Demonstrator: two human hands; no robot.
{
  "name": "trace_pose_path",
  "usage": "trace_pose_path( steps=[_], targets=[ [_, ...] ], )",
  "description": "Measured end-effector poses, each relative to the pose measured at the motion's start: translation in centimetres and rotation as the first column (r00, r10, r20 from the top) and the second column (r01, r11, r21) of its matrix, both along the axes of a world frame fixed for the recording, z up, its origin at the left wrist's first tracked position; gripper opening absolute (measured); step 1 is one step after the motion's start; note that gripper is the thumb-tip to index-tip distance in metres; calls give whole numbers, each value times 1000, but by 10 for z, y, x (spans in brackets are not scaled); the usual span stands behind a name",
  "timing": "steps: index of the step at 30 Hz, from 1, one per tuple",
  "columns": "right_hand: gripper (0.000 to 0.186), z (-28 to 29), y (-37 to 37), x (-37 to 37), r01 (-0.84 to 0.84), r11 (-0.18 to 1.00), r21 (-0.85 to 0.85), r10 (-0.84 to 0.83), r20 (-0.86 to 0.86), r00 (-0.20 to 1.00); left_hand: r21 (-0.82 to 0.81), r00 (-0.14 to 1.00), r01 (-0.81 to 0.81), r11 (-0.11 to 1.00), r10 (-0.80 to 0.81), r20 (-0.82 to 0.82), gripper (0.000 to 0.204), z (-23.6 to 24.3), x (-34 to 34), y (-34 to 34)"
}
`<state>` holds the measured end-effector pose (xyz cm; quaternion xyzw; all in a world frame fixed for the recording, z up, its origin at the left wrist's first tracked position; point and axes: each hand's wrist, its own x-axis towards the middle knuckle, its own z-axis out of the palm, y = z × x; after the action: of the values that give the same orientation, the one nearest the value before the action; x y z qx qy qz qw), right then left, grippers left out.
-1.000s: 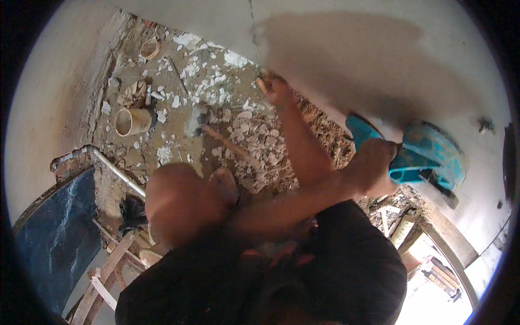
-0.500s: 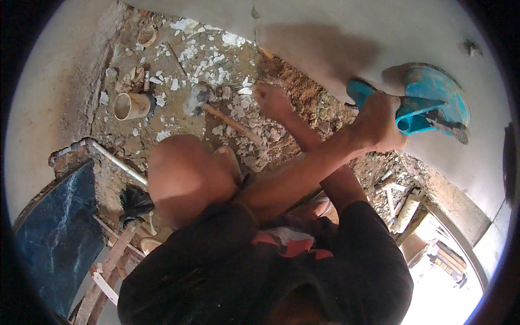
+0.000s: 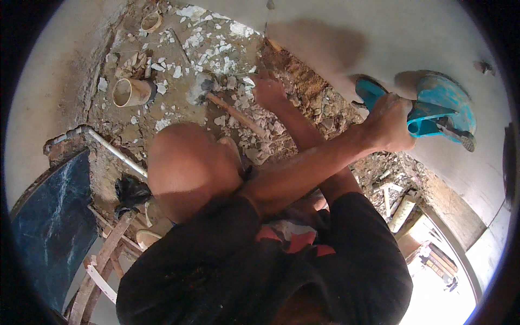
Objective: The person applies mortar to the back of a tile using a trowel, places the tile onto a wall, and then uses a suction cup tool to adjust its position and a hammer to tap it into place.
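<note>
My left arm crosses over my right one. My left hand point(image 3: 391, 123) is closed around a pair of teal flip-flops, held up near the pale wall at the right; one flip-flop point(image 3: 445, 100) sticks out past the fingers and the other point(image 3: 370, 92) shows behind the hand. Further left, my right hand point(image 3: 269, 91) reaches low over broken rubble point(image 3: 254, 122) at the wall's foot. Its fingers look apart and stretched toward white chips, with nothing visible in them. Close by lies a hammer point(image 3: 235, 114) with a grey head and wooden handle.
A dirty plastic container point(image 3: 123, 93) lies tipped among white flakes. A white pipe point(image 3: 116, 153) runs from the left wall. Lower left are a dark marbled panel point(image 3: 57, 216) and wooden pieces point(image 3: 108, 246). A bright doorway point(image 3: 439, 276) opens at lower right.
My right hand's fingers have stretched out from a more curled shape. My left hand keeps hold of the flip-flops. The view has shifted slightly.
</note>
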<state>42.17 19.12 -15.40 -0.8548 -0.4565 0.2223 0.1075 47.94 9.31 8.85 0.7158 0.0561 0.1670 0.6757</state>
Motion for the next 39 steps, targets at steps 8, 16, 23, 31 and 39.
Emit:
trace_pose_path(
  steps=[8, 16, 23, 31, 39],
  targets=[
    [32, 30, -22, 24, 354, 905, 236, -312, -198, 929, -19, 999, 13, 1000, -12, 45, 18, -1, 2, -1],
    [36, -1, -149, -51, -57, 990, 127, 70, -99, 993, 0, 993, 107, 994, -107, -50, 24, -3, 0, -2],
    [35, 9, -175, -45, 150, 958, 245, -101, -203, 974, 143, 997, 0, 990, -11, 76, 39, -24, 10, -7],
    [28, 70, -291, 44, 625, 754, -201, -639, -448, 626, 95, 989, -123, 988, 114, 96, 23, 1, 2, -17],
    [19, 96, -447, 49, 901, 430, -60, -824, -433, 365, -119, 998, -34, 992, 28, -57, 29, -5, 2, -11]
  ],
)
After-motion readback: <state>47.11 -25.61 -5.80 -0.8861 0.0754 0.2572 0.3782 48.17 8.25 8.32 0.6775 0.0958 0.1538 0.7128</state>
